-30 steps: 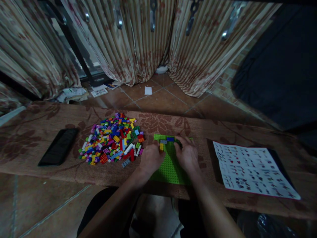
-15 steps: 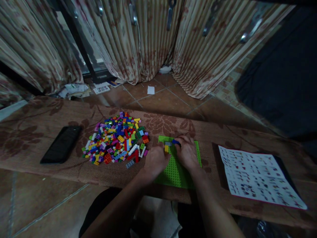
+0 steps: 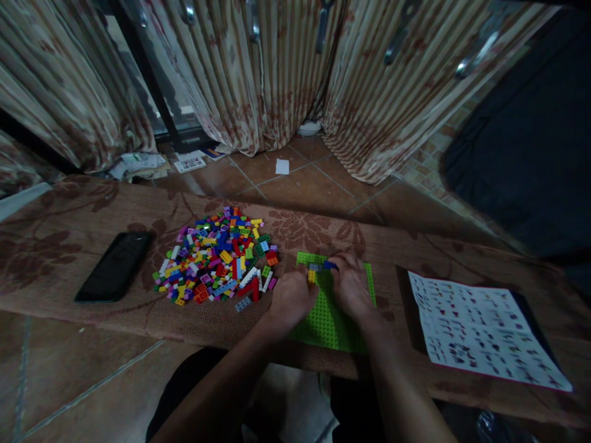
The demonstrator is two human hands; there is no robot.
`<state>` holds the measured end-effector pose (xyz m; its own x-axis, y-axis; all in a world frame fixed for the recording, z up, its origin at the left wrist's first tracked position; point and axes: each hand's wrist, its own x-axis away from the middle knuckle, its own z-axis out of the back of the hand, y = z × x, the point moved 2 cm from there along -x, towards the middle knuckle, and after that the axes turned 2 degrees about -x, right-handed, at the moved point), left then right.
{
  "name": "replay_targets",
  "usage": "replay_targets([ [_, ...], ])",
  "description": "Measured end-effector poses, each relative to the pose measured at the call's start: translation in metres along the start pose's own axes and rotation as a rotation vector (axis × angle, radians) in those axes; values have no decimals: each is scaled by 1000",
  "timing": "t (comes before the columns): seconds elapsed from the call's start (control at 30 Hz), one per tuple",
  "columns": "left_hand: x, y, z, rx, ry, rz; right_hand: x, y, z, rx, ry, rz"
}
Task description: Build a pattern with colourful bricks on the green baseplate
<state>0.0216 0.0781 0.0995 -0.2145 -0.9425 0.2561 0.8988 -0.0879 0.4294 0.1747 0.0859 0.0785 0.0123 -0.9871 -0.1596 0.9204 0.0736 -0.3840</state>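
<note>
A green studded baseplate (image 3: 330,317) lies under both hands. Small toy building bricks sit near its far edge: a yellow brick (image 3: 313,276) with a grey brick (image 3: 316,267) just behind it. My left hand (image 3: 292,298) is closed, its curled fingertips against the left side of the yellow brick; the fingers are partly hidden. A blue brick (image 3: 329,265) is pinched in the fingers of my right hand (image 3: 349,282), touching or very close to the grey brick's right end. Whether the bricks are joined to each other, I cannot tell.
To the left spreads a pile of mixed coloured bricks (image 3: 217,258), with a loose grey brick (image 3: 242,304) at its near edge. A black phone (image 3: 114,266) lies farther left. On the right is a printed picture sheet (image 3: 484,329). Curtains (image 3: 277,80) hang beyond the cloth-covered bench.
My right hand and the blue brick have shifted very slightly to the right. My left hand stays nearly in place by the yellow brick. The camera view has moved a little.
</note>
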Motion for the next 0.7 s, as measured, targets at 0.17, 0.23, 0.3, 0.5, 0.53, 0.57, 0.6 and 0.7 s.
replay_targets([
  [0.17, 0, 1, 2, 29, -11, 17, 2, 1, 0, 5, -22, 19],
  [0.23, 0, 1, 2, 30, -5, 15, 2, 0, 0, 0, -11, 19],
  [0.3, 0, 1, 3, 25, 1, 18, 2, -1, 0, -6, 1, 22],
  [0.5, 0, 1, 4, 15, 3, 11, 4, 0, 1, 4, -7, 23],
  [0.53, 0, 1, 4, 14, 5, 12, 4, 0, 1, 11, -12, 24],
  [0.57, 0, 1, 4, 12, 7, 14, 5, 0, 1, 21, -18, 27],
  [0.6, 0, 1, 4, 9, 7, 19, 5, 1, 0, 32, -21, 29],
  [0.7, 0, 1, 3, 11, 0, 25, 6, 2, -1, 61, -28, 34],
])
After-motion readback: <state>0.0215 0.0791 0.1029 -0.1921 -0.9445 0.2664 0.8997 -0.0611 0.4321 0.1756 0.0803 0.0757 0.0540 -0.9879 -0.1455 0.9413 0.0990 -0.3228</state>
